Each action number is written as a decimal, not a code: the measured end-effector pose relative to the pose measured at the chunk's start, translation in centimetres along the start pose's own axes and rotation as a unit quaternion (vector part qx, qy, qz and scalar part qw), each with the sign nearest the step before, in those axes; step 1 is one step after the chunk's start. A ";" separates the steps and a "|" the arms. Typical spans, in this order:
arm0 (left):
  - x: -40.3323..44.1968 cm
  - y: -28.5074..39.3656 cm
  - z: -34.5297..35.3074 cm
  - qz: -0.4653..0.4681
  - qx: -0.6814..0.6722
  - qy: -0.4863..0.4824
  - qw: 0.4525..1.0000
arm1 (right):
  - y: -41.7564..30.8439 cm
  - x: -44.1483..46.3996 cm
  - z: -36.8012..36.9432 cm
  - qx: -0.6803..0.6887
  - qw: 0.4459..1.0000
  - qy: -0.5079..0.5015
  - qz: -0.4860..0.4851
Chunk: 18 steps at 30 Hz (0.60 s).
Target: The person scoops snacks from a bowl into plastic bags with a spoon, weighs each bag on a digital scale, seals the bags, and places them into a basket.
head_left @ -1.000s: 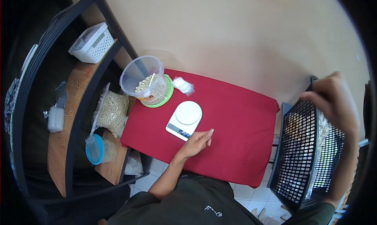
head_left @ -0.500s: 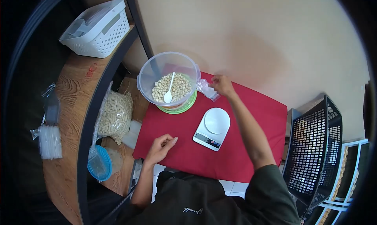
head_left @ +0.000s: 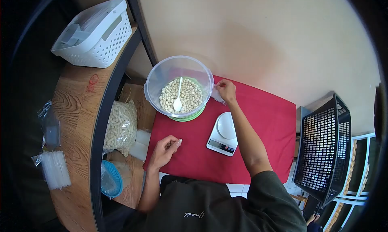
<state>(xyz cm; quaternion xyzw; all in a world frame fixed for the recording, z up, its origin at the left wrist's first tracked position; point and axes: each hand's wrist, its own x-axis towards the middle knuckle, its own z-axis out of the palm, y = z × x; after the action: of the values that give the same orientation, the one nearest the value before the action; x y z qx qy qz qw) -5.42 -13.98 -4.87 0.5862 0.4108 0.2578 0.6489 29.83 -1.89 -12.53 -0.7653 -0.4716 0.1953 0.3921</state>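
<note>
On the red-covered table, my right hand reaches past the kitchen scale to a small pile of clear plastic bags. Its thumb and fingertips pinch at the upper end of a bag, partly hidden by the tub's rim. My left hand hovers over the near left of the table with curled fingers, thumb against them, and nothing visible in it. A clear round tub holds shelled peanuts with a white spoon lying on top. The white digital scale stands partly behind my right forearm, its platform bare.
Under the tub shows a green rim. Left, a wooden shelf carries a white basket and plastic packs. Below it sit a bag of puffed snacks and a blue basket. Black crates stand at right.
My right hand has closed in on the bags beside the tub, its fingertips now together. The left hand's thumb and fingers have drawn closer. The camera view has shifted slightly.
</note>
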 end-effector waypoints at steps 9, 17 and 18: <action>0.9 6.2 -0.6 0.075 0.004 -0.155 0.985 | -2.4 -2.0 -6.0 0.051 0.988 -0.135 0.061; 3.9 10.8 1.9 0.168 0.031 -0.070 0.983 | -8.2 -9.2 -12.5 0.186 0.983 -0.012 -0.004; 4.3 11.2 3.3 0.215 0.034 -0.027 0.976 | -9.5 -10.7 -13.3 0.185 0.983 -0.010 -0.005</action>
<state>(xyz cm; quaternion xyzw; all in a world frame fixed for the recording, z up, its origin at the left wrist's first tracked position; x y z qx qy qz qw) 1.28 -10.23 4.99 0.6890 0.2662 0.3615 0.5689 28.17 -14.46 2.39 -0.6754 -0.4348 0.2846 0.5232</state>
